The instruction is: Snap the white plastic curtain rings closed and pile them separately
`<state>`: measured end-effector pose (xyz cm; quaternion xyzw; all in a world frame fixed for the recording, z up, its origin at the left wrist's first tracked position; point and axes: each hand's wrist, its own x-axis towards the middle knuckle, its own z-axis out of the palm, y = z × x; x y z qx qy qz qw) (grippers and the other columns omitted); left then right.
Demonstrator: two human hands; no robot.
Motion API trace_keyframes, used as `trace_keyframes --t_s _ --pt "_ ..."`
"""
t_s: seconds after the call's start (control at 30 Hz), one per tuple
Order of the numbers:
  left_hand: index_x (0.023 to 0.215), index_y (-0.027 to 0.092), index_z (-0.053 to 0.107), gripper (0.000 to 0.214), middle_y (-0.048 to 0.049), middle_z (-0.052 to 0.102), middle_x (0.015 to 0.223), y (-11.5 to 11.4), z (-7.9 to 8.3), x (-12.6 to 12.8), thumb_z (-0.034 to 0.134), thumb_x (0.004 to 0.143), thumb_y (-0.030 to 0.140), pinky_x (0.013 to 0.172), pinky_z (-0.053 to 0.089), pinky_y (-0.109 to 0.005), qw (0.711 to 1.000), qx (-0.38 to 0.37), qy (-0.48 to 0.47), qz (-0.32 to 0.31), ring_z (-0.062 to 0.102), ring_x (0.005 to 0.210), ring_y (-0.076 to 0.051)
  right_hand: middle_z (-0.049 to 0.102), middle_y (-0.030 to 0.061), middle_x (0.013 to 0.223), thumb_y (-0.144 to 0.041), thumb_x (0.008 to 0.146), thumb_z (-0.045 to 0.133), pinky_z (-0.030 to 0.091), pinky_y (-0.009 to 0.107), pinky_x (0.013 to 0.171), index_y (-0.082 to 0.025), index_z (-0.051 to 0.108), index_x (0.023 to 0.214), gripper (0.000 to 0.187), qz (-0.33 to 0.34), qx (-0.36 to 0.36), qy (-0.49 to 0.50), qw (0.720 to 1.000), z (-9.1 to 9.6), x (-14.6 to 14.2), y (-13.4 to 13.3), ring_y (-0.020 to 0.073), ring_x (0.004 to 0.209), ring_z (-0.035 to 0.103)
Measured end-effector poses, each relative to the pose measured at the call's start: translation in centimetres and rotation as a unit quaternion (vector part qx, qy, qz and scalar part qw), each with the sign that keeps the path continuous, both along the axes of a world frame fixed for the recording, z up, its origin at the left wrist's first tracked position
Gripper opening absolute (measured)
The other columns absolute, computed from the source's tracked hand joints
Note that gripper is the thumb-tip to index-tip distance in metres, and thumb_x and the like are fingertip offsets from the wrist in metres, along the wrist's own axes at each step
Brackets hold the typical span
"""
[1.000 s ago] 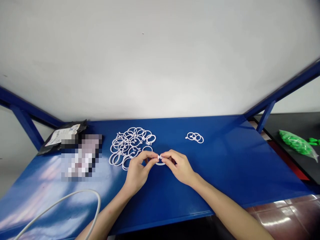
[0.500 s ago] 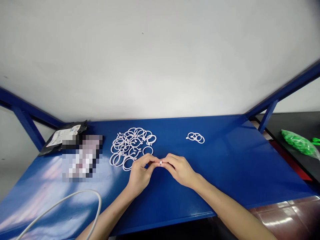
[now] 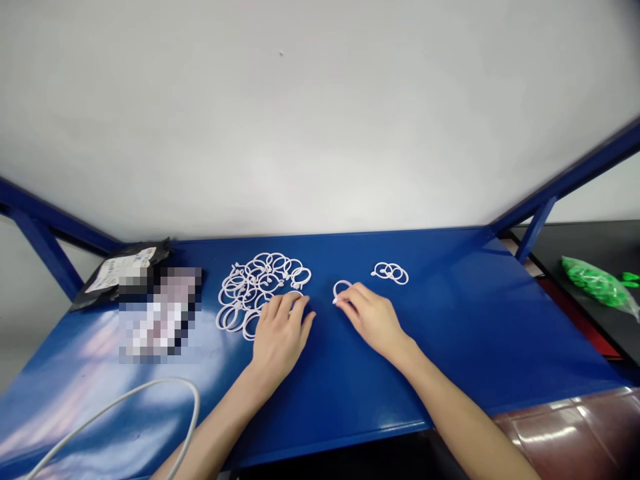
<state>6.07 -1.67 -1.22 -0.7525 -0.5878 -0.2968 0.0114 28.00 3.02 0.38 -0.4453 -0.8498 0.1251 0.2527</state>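
Note:
My right hand (image 3: 373, 320) pinches a single white plastic ring (image 3: 341, 288) at its fingertips, just above the blue table (image 3: 450, 333). My left hand (image 3: 279, 330) lies with fingers stretched out, its tips at the near edge of a heap of several white rings (image 3: 257, 287). A small cluster of three joined white rings (image 3: 390, 273) lies farther right and back, a short way beyond my right hand.
A black packet with a white label (image 3: 123, 265) and a blurred patch (image 3: 160, 313) sit at the table's left. A white cable (image 3: 125, 407) loops over the near left corner. A green bag (image 3: 595, 283) lies on a dark surface at the right.
My hands, which held one ring together at the middle, have parted. The right hand carried the ring right and back; the left hand let go and reached to the heap.

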Motion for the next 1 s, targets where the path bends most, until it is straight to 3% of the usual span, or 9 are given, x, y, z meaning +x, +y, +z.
trace_keyframes --t_s 0.13,0.23,0.3,0.4,0.53,0.63,0.7,0.87,1.0 --pt "0.088 0.02 0.071 0.021 -0.0132 0.071 0.098 0.2 -0.3 -1.1 0.054 0.099 0.026 0.081 0.044 -0.044 0.995 -0.007 0.092 0.039 0.059 0.092 -0.03 0.068 0.0115 0.103 -0.034 0.107 0.047 0.049 0.03 0.058 -0.018 0.071 0.102 0.029 -0.182 0.022 -0.074 0.98 -0.3 2.1 1.9 0.0207 0.075 0.068" --pt "0.081 0.02 0.067 0.025 -0.0096 0.07 0.087 0.2 -0.2 -1.0 0.052 0.1 0.023 0.077 0.042 -0.041 0.996 -0.012 0.09 0.017 0.057 0.084 -0.027 0.064 0.0166 0.113 -0.035 0.104 0.05 0.051 0.031 0.055 -0.016 0.071 0.108 0.029 -0.248 0.034 -0.098 0.963 -0.4 2.9 2.6 0.0245 0.081 0.068" --pt "0.083 0.021 0.065 0.022 -0.0067 0.07 0.082 0.0 0.2 -0.6 0.052 0.1 0.024 0.076 0.042 -0.039 0.998 -0.032 0.041 -0.022 0.057 0.081 -0.024 0.063 0.0169 0.118 -0.034 0.102 0.053 0.056 0.034 0.063 -0.017 0.07 0.114 0.027 -0.227 0.049 -0.069 0.97 -0.2 2.5 2.2 0.0272 0.092 0.068" --pt "0.09 0.022 0.063 0.018 -0.0023 0.068 0.081 -0.3 1.0 0.0 0.05 0.101 0.027 0.073 0.045 -0.033 0.989 -0.098 -0.08 -0.081 0.058 0.077 -0.02 0.064 0.0118 0.124 -0.029 0.101 0.055 0.06 0.037 0.084 -0.023 0.068 0.12 0.024 -0.068 0.011 0.036 0.997 0.2 0.9 0.8 0.0239 0.101 0.068" --pt "0.089 0.021 0.063 0.021 0.0011 0.066 0.079 -0.2 1.9 -0.1 0.05 0.101 0.033 0.064 0.044 -0.026 0.946 -0.198 -0.236 -0.102 0.057 0.068 -0.014 0.064 0.008 0.13 -0.02 0.099 0.056 0.059 0.032 0.083 -0.025 0.062 0.125 0.028 0.12 -0.124 0.152 0.973 0.1 -1.4 -1.4 0.0144 0.086 0.069" --pt "0.085 0.02 0.065 0.026 0.0011 0.065 0.076 0.0 2.2 -0.4 0.052 0.1 0.038 0.063 0.044 -0.025 0.915 -0.243 -0.309 -0.093 0.057 0.067 -0.013 0.069 0.0057 0.105 -0.028 0.1 0.058 0.056 0.03 0.076 -0.022 0.067 0.107 0.012 0.126 -0.165 0.2 0.958 -0.4 -2.2 -2.0 0.0148 0.08 0.067" --pt "0.088 0.02 0.065 0.024 0.0014 0.064 0.075 0.1 2.2 -0.5 0.056 0.097 0.041 0.061 0.044 -0.024 0.888 -0.268 -0.363 -0.085 0.056 0.064 -0.012 0.068 0.0033 0.09 -0.035 0.098 0.063 0.055 0.029 0.07 -0.021 0.067 0.094 0.015 0.097 -0.218 0.238 0.941 -0.7 -2.4 -1.9 0.0144 0.074 0.065" --pt "0.108 0.021 0.063 0.03 0.0001 0.069 0.084 0.1 1.9 -0.6 0.065 0.092 0.046 0.07 0.051 -0.028 0.796 -0.307 -0.515 -0.088 0.064 0.068 -0.013 0.071 0.0006 0.074 -0.05 0.088 0.075 0.057 0.029 0.064 -0.018 0.065 0.09 0.033 0.034 -0.412 0.395 0.82 -0.9 -2.3 -1.0 0.0148 0.065 0.069" --pt "0.102 0.019 0.065 0.027 -0.0009 0.072 0.082 0.2 2.0 -0.7 0.065 0.093 0.045 0.072 0.051 -0.028 0.787 -0.323 -0.518 -0.091 0.065 0.067 -0.013 0.075 0.0028 0.076 -0.051 0.082 0.081 0.059 0.031 0.07 -0.017 0.064 0.089 0.038 0.034 -0.445 0.431 0.784 -1.0 -2.2 -0.7 0.0155 0.068 0.072"
